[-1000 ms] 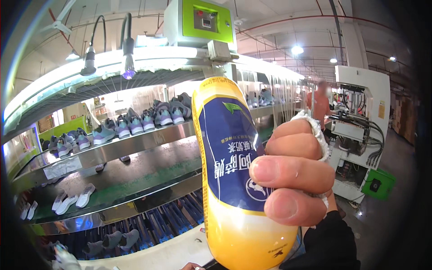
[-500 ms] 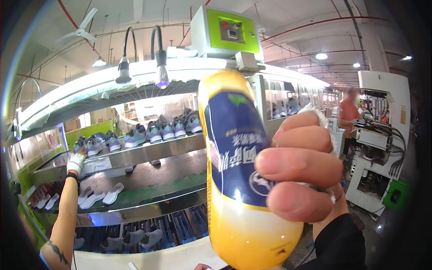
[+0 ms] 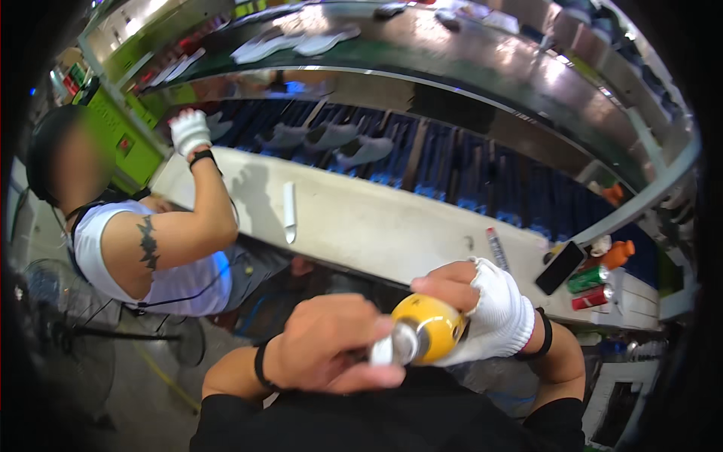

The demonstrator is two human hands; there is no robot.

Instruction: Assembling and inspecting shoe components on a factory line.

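Note:
Low in front of my body, I hold a yellow drink bottle lying tilted, its neck toward my left. My right hand, in a white fingerless glove, is wrapped round the bottle's body. At the neck, my bare left hand pinches the white bottle cap between thumb and fingers. A pale silvery neck shows between cap and bottle; I cannot tell whether the cap is still joined to it. My right palm and much of the bottle are hidden by fingers and glove.
Ahead runs a white ledge with a white strip, a marker, a phone, a green can and a red can. Shoes stand on the blue rack behind. A co-worker reaches in from the left.
The bottle has come down from close before the camera to my body. My left hand has come into view at its cap. The view has tilted down, and the co-worker's gloved hand has left the upper shelf.

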